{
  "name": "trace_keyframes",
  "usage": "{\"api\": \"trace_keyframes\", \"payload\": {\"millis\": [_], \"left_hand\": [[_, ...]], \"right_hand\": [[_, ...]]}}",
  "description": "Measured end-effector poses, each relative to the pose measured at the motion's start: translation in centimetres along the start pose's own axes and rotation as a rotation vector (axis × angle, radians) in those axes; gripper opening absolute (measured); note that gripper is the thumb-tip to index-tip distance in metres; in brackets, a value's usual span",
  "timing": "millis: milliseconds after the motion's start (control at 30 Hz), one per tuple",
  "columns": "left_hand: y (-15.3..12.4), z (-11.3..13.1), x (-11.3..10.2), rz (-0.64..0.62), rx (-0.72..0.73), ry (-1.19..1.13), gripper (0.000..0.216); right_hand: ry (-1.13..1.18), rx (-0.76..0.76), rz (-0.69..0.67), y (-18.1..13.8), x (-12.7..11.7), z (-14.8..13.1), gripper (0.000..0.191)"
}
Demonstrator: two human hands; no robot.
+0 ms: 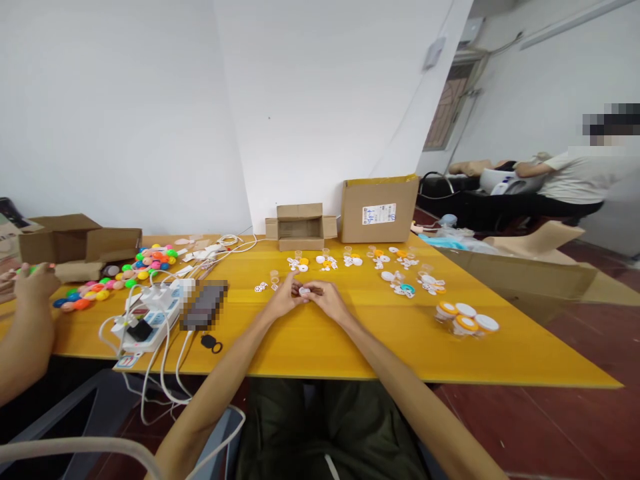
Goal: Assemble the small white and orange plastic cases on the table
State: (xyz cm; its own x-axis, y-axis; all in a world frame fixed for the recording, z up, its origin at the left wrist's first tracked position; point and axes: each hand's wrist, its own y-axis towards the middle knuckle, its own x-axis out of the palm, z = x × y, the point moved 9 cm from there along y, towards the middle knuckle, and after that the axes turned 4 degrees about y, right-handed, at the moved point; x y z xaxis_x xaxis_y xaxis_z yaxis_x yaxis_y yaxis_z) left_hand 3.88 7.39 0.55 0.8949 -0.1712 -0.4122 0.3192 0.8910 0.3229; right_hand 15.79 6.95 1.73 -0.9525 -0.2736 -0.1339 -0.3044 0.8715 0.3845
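Observation:
My left hand [284,297] and my right hand [328,299] meet above the middle of the table. Between their fingertips is a small whitish round piece [305,291], too small to make out exactly. Both hands are closed on it, though the left index finger points upward. Just left of them lie white pieces with dark holes [261,287] and a clear cup with an orange rim [274,275]. Beyond the hands, small piles of white parts [294,264] sit with orange and white lids [355,260] and clear cups. To the right is a teal ring [407,289] among white parts.
Lidded clear jars [467,325] stand at the right. An open carton [300,230] and a closed box [380,212] line the wall. At left are a power strip [157,320] with cables, a phone [205,305], colourful balls [90,291] and another person's hand [35,283].

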Motion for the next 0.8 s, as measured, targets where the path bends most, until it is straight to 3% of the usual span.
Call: {"api": "trace_keyframes", "payload": {"millis": [800], "left_hand": [[0.0,-0.4,-0.13,0.007,-0.014,-0.028,0.077]], "right_hand": [[-0.095,-0.038,-0.013,0.22,-0.02,0.03,0.016]]}}
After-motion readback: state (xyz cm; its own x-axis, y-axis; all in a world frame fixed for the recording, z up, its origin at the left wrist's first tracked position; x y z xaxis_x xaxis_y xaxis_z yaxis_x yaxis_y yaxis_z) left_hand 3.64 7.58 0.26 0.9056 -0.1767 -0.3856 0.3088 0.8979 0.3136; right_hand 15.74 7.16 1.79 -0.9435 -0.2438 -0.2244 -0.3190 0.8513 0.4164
